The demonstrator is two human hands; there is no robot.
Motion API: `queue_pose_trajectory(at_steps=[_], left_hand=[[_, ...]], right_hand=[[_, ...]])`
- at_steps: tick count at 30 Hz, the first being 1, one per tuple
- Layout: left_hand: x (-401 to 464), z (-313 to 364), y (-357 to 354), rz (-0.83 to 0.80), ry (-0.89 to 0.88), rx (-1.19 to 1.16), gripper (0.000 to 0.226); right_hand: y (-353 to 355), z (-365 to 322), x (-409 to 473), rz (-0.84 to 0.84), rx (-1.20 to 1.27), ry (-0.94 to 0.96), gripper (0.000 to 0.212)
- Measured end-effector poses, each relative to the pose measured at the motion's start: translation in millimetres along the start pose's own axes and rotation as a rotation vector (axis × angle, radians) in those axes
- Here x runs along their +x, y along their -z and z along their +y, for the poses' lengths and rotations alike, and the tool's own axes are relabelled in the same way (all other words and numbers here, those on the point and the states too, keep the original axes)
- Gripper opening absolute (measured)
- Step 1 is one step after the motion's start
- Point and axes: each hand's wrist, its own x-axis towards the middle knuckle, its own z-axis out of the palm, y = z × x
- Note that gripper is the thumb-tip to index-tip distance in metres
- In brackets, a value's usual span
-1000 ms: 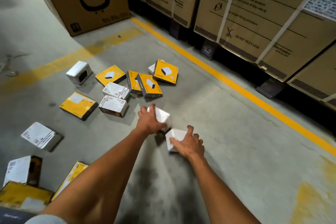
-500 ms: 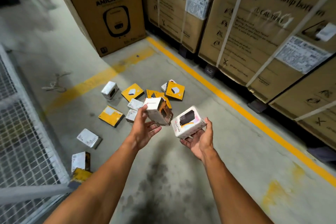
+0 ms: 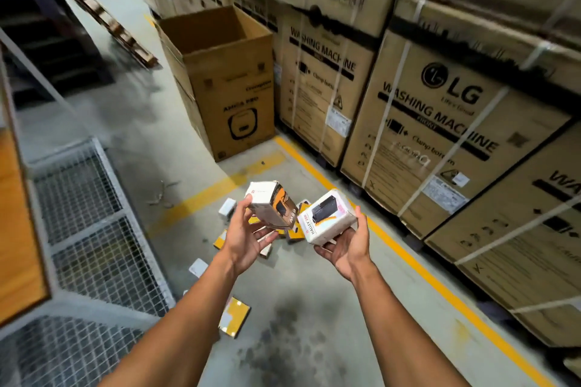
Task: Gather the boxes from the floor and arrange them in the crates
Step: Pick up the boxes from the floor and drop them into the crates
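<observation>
Left hand [image 3: 244,239] gripping box [image 3: 273,204], right hand [image 3: 347,245] cradling box [image 3: 327,217]

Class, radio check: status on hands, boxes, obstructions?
Left hand grips brown-sided box. Right hand cradles white box. More boxes on floor. Path clear.

White-orange box [image 3: 273,205]; white box [image 3: 327,217]; yellow floor line [image 3: 405,258].
</observation>
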Motion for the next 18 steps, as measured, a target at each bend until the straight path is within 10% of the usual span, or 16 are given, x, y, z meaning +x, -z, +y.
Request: queue_pose_trajectory(at_steps=[18], left_hand=[[-307.6, 203.7, -38.3, 0.039, -0.406, 0.246, 0.045]], right_hand=[[-187.2, -103.6, -281.5, -0.351, -0.188, 0.262, 0.058]])
